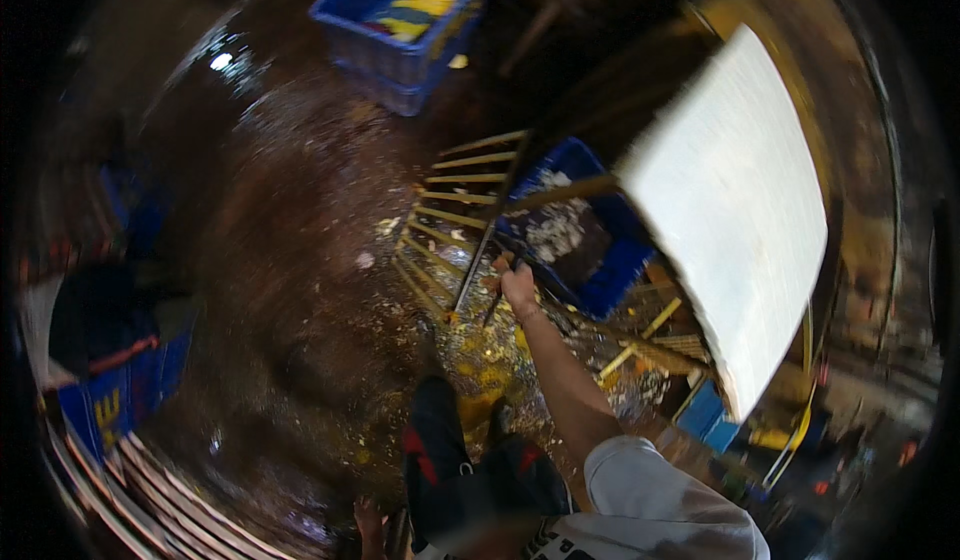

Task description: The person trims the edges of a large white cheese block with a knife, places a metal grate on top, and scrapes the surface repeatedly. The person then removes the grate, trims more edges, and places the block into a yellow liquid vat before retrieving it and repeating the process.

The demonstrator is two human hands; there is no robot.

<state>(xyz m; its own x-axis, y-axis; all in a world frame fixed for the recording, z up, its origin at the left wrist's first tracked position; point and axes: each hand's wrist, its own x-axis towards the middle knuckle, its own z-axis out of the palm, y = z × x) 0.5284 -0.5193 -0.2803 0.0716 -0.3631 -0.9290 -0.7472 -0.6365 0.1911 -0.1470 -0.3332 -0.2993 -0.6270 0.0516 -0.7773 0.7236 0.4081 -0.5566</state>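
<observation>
1. At the far left, note a blue, flat-sided container with a yellow mark (130, 390) and, below, a row of long, pale, parallel slats (175, 485), too blurred to name by material.
2. Next, see a dark brown, wet-looking floor (260, 290), glossy in patches, gritty with pale and yellow scraps towards the feet.
3. At the lower edge, find the bare left hand (369, 515), low beside the leg and apart from the frame. Cannot tell whether spread or pressed together in the fingers; nothing visible in the grasp.
4. Farther off, see a deep blue plastic crate (385, 75) with bright yellow pieces inside.
5. Ahead of the feet, find the yellowish, wood-like slatted frame (455, 198): narrow, straight strips fanned leftward from a dark, straight bar (490, 220).
6. Just beside that bar, find the bare right hand (517, 285), seemingly bent-fingered; cannot tell what, if anything, is pinched. Judge the step in hand as reaching for or handling the frame; for any shift, probably needing a firm hold and room beside the crate.
7. Beyond, see a blue plastic tub (600, 300) holding whitish, ragged bits.
8. At right, note a smooth, white, rectangular slab (740, 210), sharp-edged.
</observation>
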